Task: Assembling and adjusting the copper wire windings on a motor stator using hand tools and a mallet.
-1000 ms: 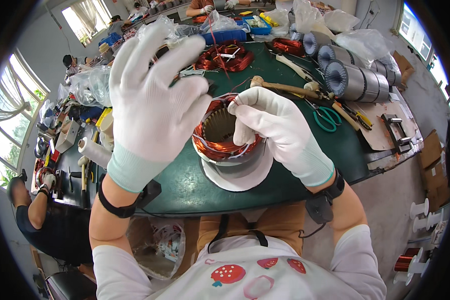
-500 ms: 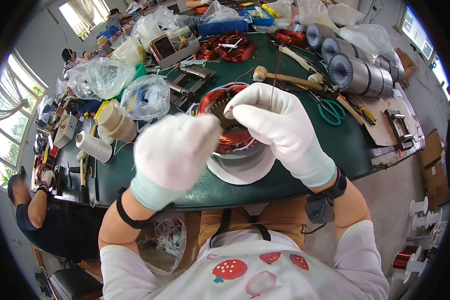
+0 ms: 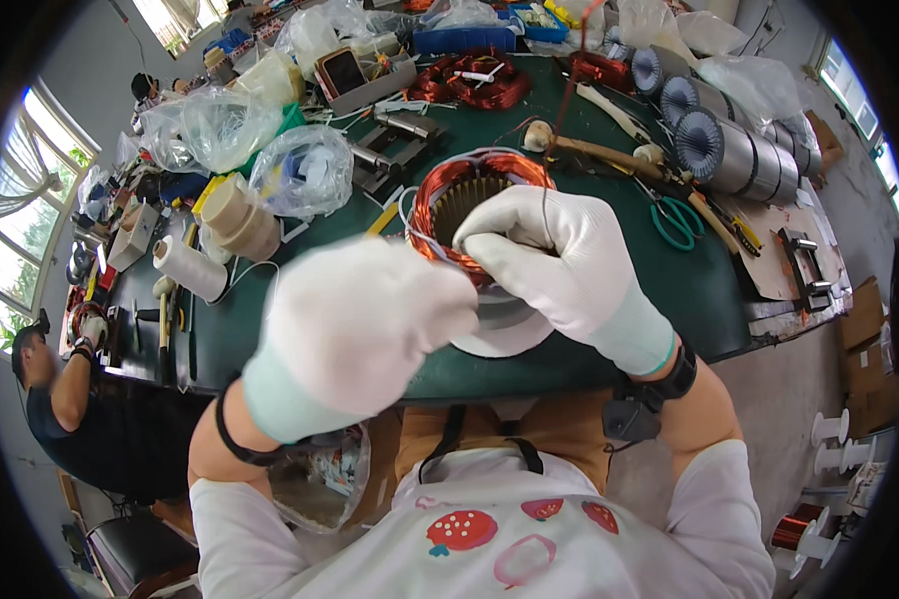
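A motor stator [image 3: 425, 205] with orange-red copper windings around its inner slots stands on the green bench, a pale ring-shaped base [image 3: 499, 339] beneath it. My white-gloved right hand [image 3: 564, 265] is over the stator's right side, thumb and fingers pinched together. From that hand a thin reddish copper wire [image 3: 561, 120] rises toward the top of the picture. My gloved left hand [image 3: 365, 329] is curled closed in front of the stator's left side, close to the right hand and blurred by motion. Whatever its fingers hold is hidden.
Beyond the stator lie a mallet [image 3: 594, 150] and red wire coils [image 3: 474, 80]. Teal-handled scissors [image 3: 677, 222] and metal stator cores [image 3: 739, 160] are at right. Thread cones [image 3: 240, 235] and plastic bags [image 3: 300, 170] crowd the left, where a co-worker [image 3: 55, 399] sits.
My left hand has moved right and slightly down, nearer the stator. The right hand is slightly lower against the stator. The whole view has shifted a little.
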Demonstrator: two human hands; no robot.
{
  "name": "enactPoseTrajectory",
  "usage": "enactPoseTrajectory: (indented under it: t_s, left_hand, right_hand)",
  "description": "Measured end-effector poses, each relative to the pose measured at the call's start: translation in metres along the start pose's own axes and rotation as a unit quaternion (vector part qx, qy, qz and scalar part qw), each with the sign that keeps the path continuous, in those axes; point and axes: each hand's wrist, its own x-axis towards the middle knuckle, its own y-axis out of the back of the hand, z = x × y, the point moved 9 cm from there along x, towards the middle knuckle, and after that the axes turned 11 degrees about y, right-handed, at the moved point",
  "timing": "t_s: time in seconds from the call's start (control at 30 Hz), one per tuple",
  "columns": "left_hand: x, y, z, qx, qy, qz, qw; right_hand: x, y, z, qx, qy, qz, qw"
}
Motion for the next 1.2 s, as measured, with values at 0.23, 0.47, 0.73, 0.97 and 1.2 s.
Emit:
enactPoseTrajectory:
  t_s: [0.23,0.47,0.73,0.97,1.2]
  left_hand:
    - [0.010,-0.008,0.002,0.037,-0.001,-0.027,0.999]
    - [0.027,0.027,-0.039,-0.106,0.204,0.071,0.971]
    - [0.023,0.035,-0.039,-0.182,0.287,0.006,0.941]
    - [0.005,-0.001,0.011,0.187,0.056,-0.158,0.968]
    - [-0.019,0.096,-0.016,0.176,0.037,0.248,0.952]
  right_hand:
    - [-0.004,0.006,-0.005,0.017,0.015,0.035,0.999]
    - [-0.002,0.005,-0.001,0.038,-0.006,0.030,0.999]
    - [-0.003,-0.003,0.001,0.086,0.003,0.011,0.996]
    - [-0.006,0.011,0.011,0.121,-0.064,0.078,0.988]
    - [-0.004,0.019,0.003,0.178,0.043,0.094,0.979]
